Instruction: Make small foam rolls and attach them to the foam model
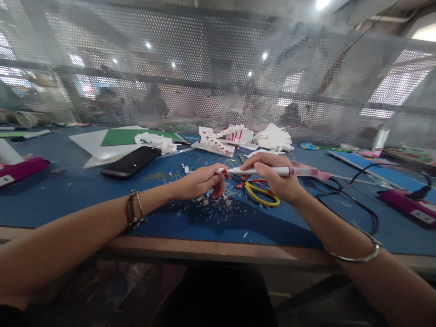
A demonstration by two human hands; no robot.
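**Pen (284,171) brought to a pinched piece (221,171)**

Above the middle of the tabletop (150,220), forward of its near edge, the left hand (200,180) pinches the small white piece between thumb and fingertips, likely so that its end stays exposed and steady. The right hand (277,178) is closed around the white pen in a writing grip, thumb on top, which seems suited to fine control; its tip points left at the piece (whether they touch is too small to tell).

Pale shavings (221,204) are scattered beneath the hands. A yellow-handled tool (269,204) lies just under the right hand, perhaps left there for easy reach. The phone (132,162), towards the tabletop's left, and the card strips (215,146), near its far edge, sit beyond the hands, which probably keeps the working space free.
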